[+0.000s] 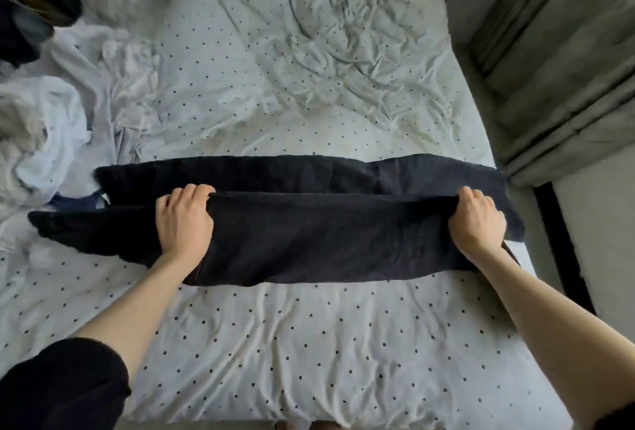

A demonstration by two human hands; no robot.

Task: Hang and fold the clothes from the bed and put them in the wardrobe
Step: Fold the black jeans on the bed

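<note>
A long black garment (309,237) lies crosswise on the bed (309,343), which has a white sheet with dark dots. Its near part is lifted and doubled over towards the far part. My left hand (184,220) grips the folded edge near the left. At the right end of that same edge my right hand (477,220) grips the cloth, close to the bed's right side. A second dark strip of the garment (240,172) stays flat behind my hands.
A heap of white and pale clothes (51,130) lies at the bed's left. Dark clothes (27,10) are piled at the far left corner. Grey curtains (567,51) hang to the right, beyond the bed's edge.
</note>
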